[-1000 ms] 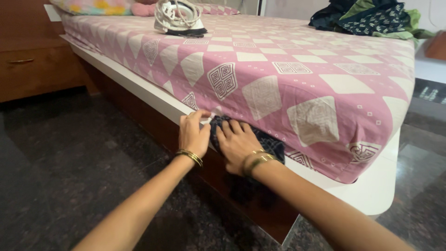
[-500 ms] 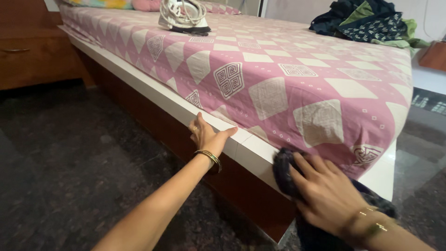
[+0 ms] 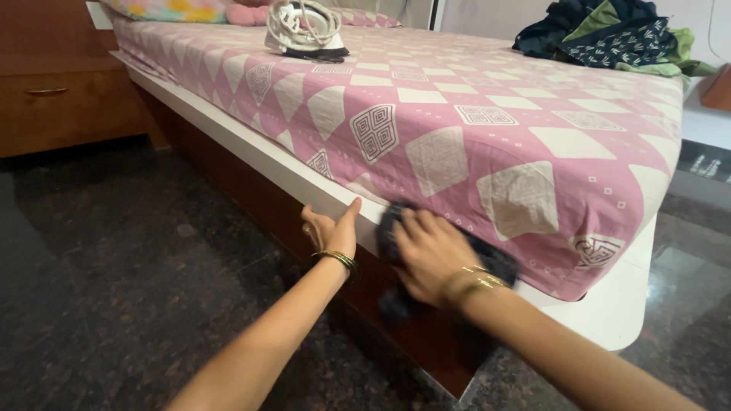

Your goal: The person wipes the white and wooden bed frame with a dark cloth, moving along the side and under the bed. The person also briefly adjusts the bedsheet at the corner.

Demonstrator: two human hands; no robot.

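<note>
My right hand presses a dark blue cloth flat against the white ledge of the bed frame, just under the pink patterned bedsheet. My left hand rests open on the same ledge a little to the left, fingers up against its edge, holding nothing. Both wrists wear gold bangles. The cloth hangs partly down over the brown wooden side of the bed.
A white clothes iron with its cord lies on the bed at the back. A heap of dark and green clothes sits at the far right corner. A wooden drawer unit stands left. The floor is dark polished stone.
My right hand slid with the cloth right along the ledge, then back left toward my left hand. My left hand stayed on the ledge.
</note>
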